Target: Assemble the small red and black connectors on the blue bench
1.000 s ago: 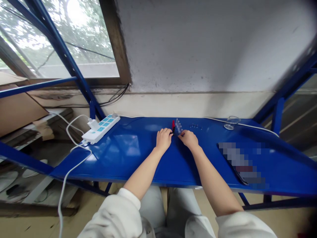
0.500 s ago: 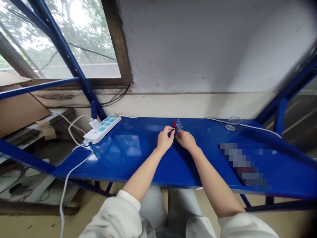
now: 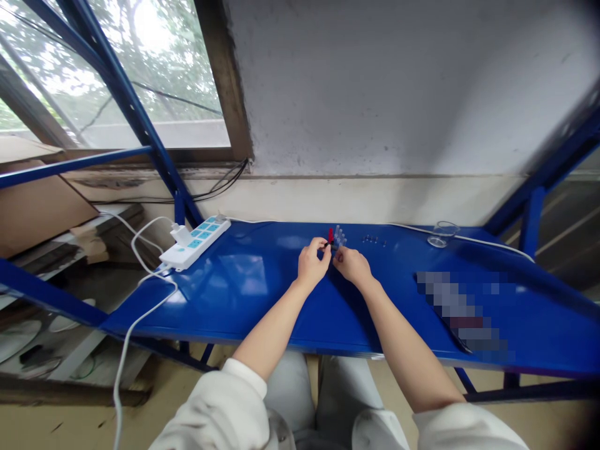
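My left hand (image 3: 313, 261) is closed in a pinch on a small black piece (image 3: 327, 245), too small to name. A small red piece (image 3: 330, 235) stands just beyond the fingertips; whether it joins the black one I cannot tell. Close by on the right, my right hand (image 3: 352, 265) is closed too, its thumb and finger pressed together near the black piece. What it grips, if anything, is hidden. Several clear, upright tube-like pieces (image 3: 340, 236) rise just behind the fingertips, their lower parts partly covered by my right hand.
Several tiny parts (image 3: 374, 239) lie on the blue table (image 3: 272, 300) right of my hands. Farther right are a clear glass cup (image 3: 441, 234) and a dark flat item (image 3: 457, 312), blurred out. A white power strip (image 3: 194, 245) with a cable sits at the left.
Both hands stay in nearly the same place. The red piece looks slightly more tilted than before, and the view has shifted a little.
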`<move>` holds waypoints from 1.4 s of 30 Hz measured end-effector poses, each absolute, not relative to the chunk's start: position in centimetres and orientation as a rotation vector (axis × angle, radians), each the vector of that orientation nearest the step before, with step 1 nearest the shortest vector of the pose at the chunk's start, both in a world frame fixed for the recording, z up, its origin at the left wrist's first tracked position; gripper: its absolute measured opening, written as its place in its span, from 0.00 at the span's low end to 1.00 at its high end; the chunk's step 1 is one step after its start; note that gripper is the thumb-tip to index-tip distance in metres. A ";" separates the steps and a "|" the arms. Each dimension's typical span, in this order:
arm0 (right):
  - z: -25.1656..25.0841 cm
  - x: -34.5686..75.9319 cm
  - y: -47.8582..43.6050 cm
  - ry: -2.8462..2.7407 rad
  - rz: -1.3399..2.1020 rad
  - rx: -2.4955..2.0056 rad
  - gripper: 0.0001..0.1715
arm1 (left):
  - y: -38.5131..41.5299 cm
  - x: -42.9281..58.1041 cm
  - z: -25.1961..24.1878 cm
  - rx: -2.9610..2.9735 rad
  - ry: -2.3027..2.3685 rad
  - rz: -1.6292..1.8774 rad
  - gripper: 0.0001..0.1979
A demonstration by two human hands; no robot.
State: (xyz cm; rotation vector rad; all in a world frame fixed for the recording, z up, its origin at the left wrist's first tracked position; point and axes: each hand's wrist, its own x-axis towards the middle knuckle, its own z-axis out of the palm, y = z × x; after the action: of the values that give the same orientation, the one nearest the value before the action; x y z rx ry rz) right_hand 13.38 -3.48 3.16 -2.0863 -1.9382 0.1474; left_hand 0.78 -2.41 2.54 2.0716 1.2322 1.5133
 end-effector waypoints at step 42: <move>3.4 13.1 -3.9 -1.905 0.079 -1.684 0.11 | -0.7 -0.3 2.4 1.703 1.090 1.456 0.11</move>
State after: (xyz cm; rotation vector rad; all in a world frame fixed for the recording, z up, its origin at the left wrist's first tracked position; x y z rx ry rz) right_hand 13.08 -3.90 3.41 -1.6841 -1.9054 0.0786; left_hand -0.26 -0.69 2.35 1.7029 1.0902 1.4564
